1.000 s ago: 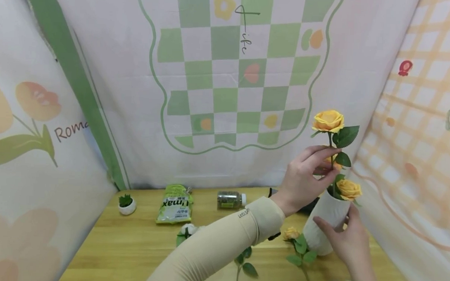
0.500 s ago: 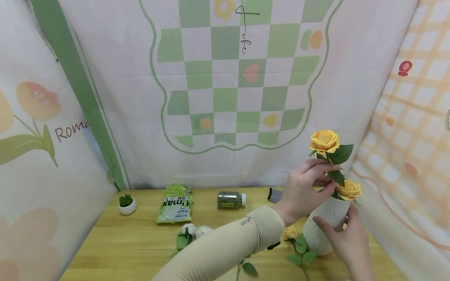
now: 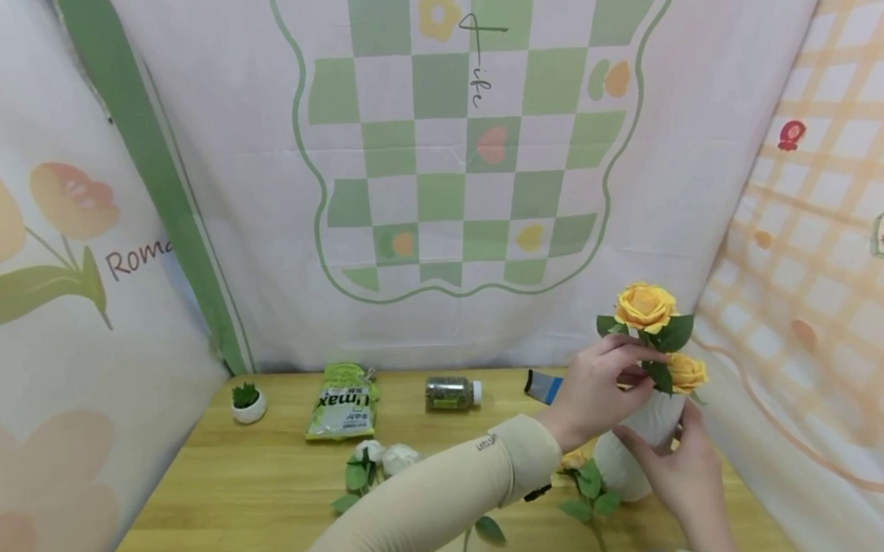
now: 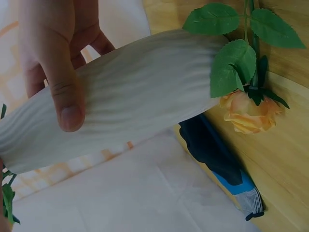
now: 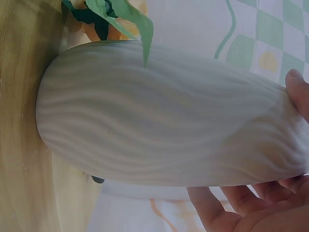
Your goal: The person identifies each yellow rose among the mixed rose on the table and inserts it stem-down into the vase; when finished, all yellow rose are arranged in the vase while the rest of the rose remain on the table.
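Note:
A ribbed white vase stands on the wooden table, tilted a little. My right hand grips it, thumb on the near side; the right wrist view shows fingers along the vase's other side. At the vase's mouth, my left hand pinches a yellow rose by its leafy stem, below the bloom. Another yellow rose sits in the vase, against the rim. The stem's lower end is hidden. Beside the vase's base lies a peach-yellow rose with green leaves.
White flowers lie left of my left sleeve. Farther back are a green bag, a jar with a white cap and a small potted succulent. What looks like a work glove lies behind the vase.
My left hand has moved down with the yellow rose, whose bloom now sits lower, just above the other rose. My right hand keeps its grip on the vase.

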`<state>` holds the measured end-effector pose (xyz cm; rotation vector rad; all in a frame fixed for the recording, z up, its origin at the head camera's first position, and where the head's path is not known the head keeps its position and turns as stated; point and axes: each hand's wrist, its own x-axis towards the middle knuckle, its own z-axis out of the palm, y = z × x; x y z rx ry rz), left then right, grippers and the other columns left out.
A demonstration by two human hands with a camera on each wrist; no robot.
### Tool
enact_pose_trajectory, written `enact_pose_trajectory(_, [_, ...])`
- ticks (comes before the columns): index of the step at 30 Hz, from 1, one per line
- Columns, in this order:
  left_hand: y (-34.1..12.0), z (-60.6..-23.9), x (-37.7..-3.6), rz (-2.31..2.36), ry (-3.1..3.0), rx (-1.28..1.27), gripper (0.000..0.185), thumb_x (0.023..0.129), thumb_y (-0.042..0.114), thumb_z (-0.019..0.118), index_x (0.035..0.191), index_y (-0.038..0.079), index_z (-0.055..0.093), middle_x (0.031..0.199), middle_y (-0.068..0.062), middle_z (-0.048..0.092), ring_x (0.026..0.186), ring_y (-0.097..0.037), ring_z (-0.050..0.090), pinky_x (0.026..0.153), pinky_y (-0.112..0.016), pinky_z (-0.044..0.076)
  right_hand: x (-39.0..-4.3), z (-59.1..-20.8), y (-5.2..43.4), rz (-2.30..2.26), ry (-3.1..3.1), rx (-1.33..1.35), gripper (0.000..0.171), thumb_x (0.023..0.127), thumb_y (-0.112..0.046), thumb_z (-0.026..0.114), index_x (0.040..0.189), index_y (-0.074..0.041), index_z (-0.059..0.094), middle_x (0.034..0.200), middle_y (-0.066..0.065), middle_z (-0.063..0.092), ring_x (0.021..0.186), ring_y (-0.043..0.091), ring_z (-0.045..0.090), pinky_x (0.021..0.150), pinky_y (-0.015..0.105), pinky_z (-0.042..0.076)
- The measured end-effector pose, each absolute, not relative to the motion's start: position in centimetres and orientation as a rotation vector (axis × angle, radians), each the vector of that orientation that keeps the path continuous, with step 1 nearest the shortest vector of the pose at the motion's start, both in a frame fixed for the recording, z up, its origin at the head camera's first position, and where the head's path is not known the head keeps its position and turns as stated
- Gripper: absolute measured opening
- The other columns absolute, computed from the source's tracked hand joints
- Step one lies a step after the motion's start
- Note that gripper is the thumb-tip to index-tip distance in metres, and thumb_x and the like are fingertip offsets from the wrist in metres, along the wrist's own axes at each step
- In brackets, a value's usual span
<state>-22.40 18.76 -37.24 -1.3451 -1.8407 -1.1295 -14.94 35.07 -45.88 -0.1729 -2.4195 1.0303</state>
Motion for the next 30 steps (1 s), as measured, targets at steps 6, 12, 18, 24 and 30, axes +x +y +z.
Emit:
enact_pose_trajectory(6, [18.6, -37.2, -22.5, -1.082, -1.914, -1.338, 0.028, 0.097, 0.002, 0.077, 0.123, 0.010, 0.079, 0.127, -0.003, 0.069, 0.100, 0.006, 0.070, 0.088, -0.001, 0.047, -14.9, -45.8, 35.0, 1.041, -2.415, -0.178, 0.101, 0.092, -0.041, 0.087, 0.163, 0.002, 0.030, 0.146, 0.042, 0.051, 0.127, 0.059, 0.054, 0.088, 0.071, 0.050])
enact_pose_trajectory(12, [18.6, -37.8, -22.7, -0.933, -1.966, -1.309, 0.024, 0.099, 0.013, 0.079, 0.122, 0.019, 0.083, 0.125, 0.004, 0.075, 0.108, 0.007, 0.067, 0.093, -0.002, 0.045, -15.0, -45.9, 35.2, 1.041, -2.422, -0.166, 0.100, 0.093, -0.044, 0.086, 0.164, 0.001, 0.030, 0.147, 0.040, 0.051, 0.127, 0.058, 0.054, 0.087, 0.070, 0.051])
enact_pose_trajectory(18, [18.6, -38.5, -22.9, -0.836, -1.998, -1.300, 0.023, 0.100, 0.020, 0.079, 0.122, 0.023, 0.083, 0.127, 0.007, 0.076, 0.123, 0.003, 0.064, 0.100, -0.004, 0.043, -15.1, -46.2, 35.3, 1.050, -2.414, -0.156, 0.099, 0.093, -0.040, 0.086, 0.164, 0.000, 0.030, 0.146, 0.041, 0.051, 0.127, 0.059, 0.055, 0.089, 0.070, 0.051])
enact_pose_trajectory(24, [18.3, -39.0, -22.9, -0.917, -2.005, -1.320, 0.022, 0.099, 0.018, 0.080, 0.121, 0.021, 0.083, 0.130, 0.004, 0.074, 0.123, 0.001, 0.063, 0.102, -0.005, 0.043, -15.2, -46.2, 35.5, 1.056, -2.433, -0.178, 0.102, 0.094, -0.043, 0.085, 0.167, -0.002, 0.027, 0.147, 0.041, 0.051, 0.127, 0.059, 0.055, 0.089, 0.070, 0.051])
enact_pose_trajectory(30, [17.4, -40.1, -22.5, -0.995, -1.997, -1.331, 0.018, 0.099, 0.015, 0.081, 0.116, 0.018, 0.084, 0.130, 0.002, 0.072, 0.124, 0.000, 0.062, 0.104, -0.007, 0.043, -15.4, -46.2, 35.5, 1.060, -2.447, -0.205, 0.105, 0.095, -0.044, 0.083, 0.168, 0.000, 0.023, 0.146, 0.046, 0.048, 0.126, 0.065, 0.052, 0.090, 0.075, 0.049])
